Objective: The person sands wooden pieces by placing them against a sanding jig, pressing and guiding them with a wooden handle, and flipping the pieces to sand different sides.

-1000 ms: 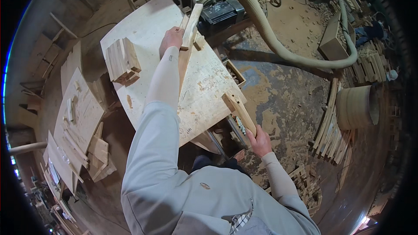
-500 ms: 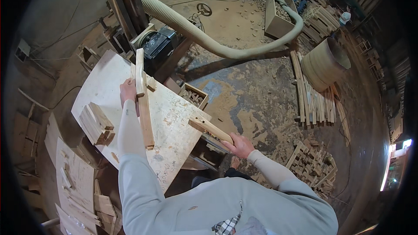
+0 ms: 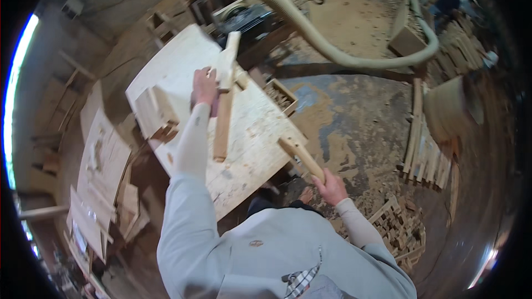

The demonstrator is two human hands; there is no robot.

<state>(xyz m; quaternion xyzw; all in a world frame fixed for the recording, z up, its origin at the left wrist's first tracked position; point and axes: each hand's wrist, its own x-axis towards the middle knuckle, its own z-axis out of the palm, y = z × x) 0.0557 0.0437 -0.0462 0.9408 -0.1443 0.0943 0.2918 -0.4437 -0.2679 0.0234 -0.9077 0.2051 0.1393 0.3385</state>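
Note:
My right hand is closed round one end of a pale wooden piece with a slot or hole in it; its far end reaches over the table's right edge. On the pale worktable, my left hand has bent fingers and rests against an upright wooden block. A dark reddish-purple thing shows partly under that hand, too hidden to name. A long wooden strip runs along the table from the block toward me. Left of my forearm lies a stack of wooden pieces.
A motor and a ribbed hose stand beyond the table. Right of it are a scrap box, wooden strips, a round drum and a pile of cut pieces. Boards lean at left. A person is far right.
The whole view has shifted, so the table and machine sit farther right. My left hand stays by the block. My right hand keeps hold of the wooden piece, which looks slightly more tilted toward me.

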